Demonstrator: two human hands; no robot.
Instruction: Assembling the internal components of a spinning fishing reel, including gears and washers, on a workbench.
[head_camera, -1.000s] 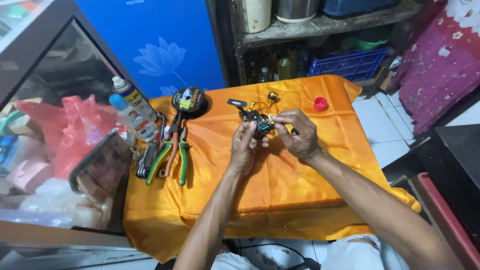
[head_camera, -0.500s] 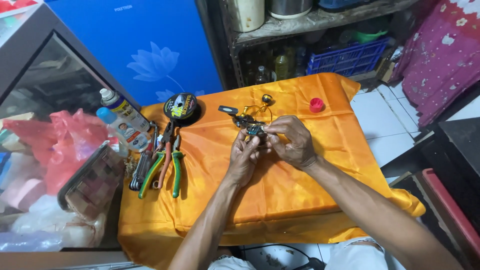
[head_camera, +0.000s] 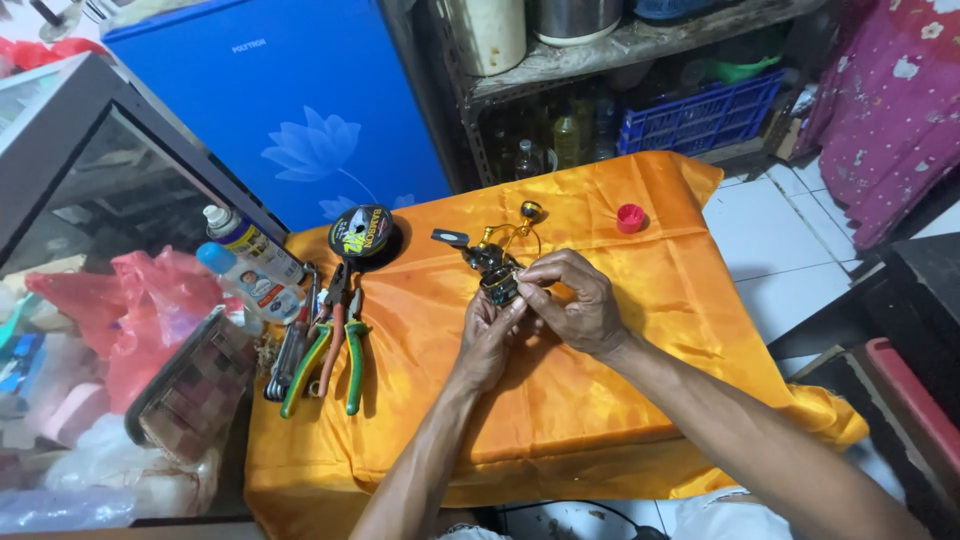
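Observation:
A small black and gold fishing reel (head_camera: 493, 262) with a black handle knob is held just above the orange cloth (head_camera: 640, 350) that covers the table. My left hand (head_camera: 488, 335) grips the reel from below. My right hand (head_camera: 574, 300) pinches its body from the right side, fingertips on the part nearest me. A thin gold bail arm and a gold knob (head_camera: 531, 210) stick out behind the reel.
Pliers with green and orange grips (head_camera: 335, 345) and a key set lie at the left of the cloth, by a round black line spool (head_camera: 362, 232) and two bottles (head_camera: 250, 265). A red cap (head_camera: 630, 217) sits far right. Behind stand a blue cabinet and shelves.
Both hands have stayed on the reel. The view has shifted a little, so the table sits slightly lower and more to the right in the picture.

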